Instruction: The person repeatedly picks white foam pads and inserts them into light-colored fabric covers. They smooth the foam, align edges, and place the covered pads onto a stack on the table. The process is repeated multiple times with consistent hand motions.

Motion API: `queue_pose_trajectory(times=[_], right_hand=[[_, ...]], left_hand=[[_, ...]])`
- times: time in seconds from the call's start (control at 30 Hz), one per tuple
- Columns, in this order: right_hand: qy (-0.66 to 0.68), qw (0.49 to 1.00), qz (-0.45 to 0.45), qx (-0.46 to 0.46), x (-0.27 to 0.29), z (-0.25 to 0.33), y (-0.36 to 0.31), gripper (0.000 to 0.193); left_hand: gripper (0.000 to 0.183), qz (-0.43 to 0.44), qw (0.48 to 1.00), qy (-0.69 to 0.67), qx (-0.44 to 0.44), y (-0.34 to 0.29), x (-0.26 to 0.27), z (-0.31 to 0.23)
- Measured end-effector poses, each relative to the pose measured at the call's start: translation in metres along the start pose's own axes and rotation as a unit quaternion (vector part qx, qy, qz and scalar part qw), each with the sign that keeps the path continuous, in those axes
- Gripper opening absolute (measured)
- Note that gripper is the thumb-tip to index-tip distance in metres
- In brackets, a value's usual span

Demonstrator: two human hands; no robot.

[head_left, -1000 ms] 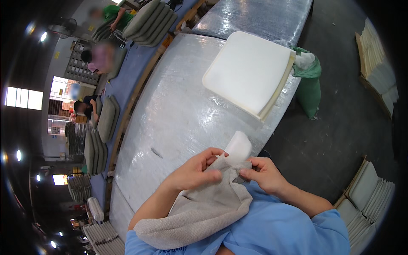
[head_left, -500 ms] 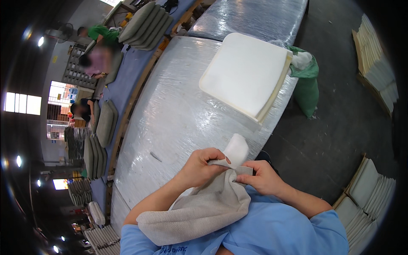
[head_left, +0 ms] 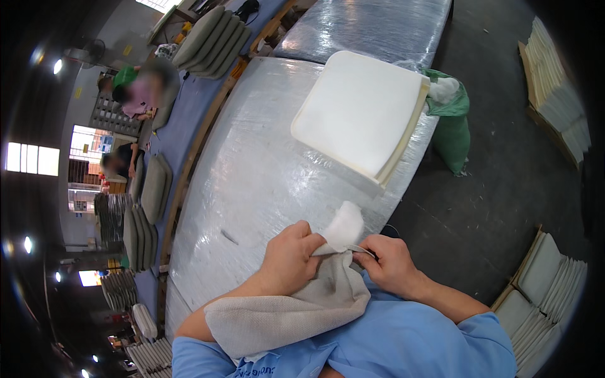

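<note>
A light grey woven fabric cover [head_left: 277, 321] hangs between my hands and drapes over my left forearm and lap. My left hand [head_left: 291, 257] is closed on its upper edge. A short way to the right, my right hand [head_left: 392, 263] pinches the same edge, thumb and fingers together. Just beyond the fabric lies a tuft of white fibre filling [head_left: 345, 223] on the plastic-wrapped table [head_left: 246, 183]; whether it touches the cover cannot be made out. Farther off sits a stack of white foam cushion pads [head_left: 359, 113].
A green sack [head_left: 452, 135] of white filling stands at the table's right edge. Stacked pale panels [head_left: 554, 88] are on the floor at right, with more cushions [head_left: 535, 302] lower right. At left, people work along a blue bench [head_left: 195, 107] holding grey cushions [head_left: 214, 44].
My left hand has turned with its knuckles up, and my right hand has risen slightly. The fabric edge between them is pulled straighter, and the cover's hanging part has shifted.
</note>
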State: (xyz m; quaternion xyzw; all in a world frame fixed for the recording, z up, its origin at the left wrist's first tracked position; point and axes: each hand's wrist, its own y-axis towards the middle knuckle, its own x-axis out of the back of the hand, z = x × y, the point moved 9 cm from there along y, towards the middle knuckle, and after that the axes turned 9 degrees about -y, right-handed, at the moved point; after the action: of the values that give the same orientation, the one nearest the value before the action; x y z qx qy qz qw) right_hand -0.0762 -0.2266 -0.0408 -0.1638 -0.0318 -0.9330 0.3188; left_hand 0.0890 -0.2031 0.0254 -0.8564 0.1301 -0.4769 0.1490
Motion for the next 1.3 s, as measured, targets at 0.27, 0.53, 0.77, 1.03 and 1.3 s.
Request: queue_pose_trajectory(times=[0.27,0.53,0.77,1.03,1.3], right_hand=[[0.014,1.0,0.008,-0.007,-0.006,-0.01,0.006,0.011],[-0.096,0.994,0.044,-0.01,-0.005,-0.006,0.007,0.01],[-0.103,0.991,-0.045,0.073,0.004,-0.015,0.015,0.013],[-0.001,0.999,0.011,0.035,-0.001,-0.048,0.03,0.02],[0.208,0.972,0.037,-0.098,-0.023,-0.114,0.045,0.027]], left_hand=[[0.029,0.078,0.806,-0.534,0.242,-0.017,-0.036,0.034],[0.034,0.14,0.922,-0.272,0.238,-0.006,-0.02,0.026],[0.038,-0.053,0.973,0.049,-0.219,0.029,-0.004,-0.02],[0.022,0.096,0.974,-0.201,-0.027,0.08,-0.043,0.033],[0.017,0.063,0.955,-0.281,0.065,0.114,-0.067,0.061]])
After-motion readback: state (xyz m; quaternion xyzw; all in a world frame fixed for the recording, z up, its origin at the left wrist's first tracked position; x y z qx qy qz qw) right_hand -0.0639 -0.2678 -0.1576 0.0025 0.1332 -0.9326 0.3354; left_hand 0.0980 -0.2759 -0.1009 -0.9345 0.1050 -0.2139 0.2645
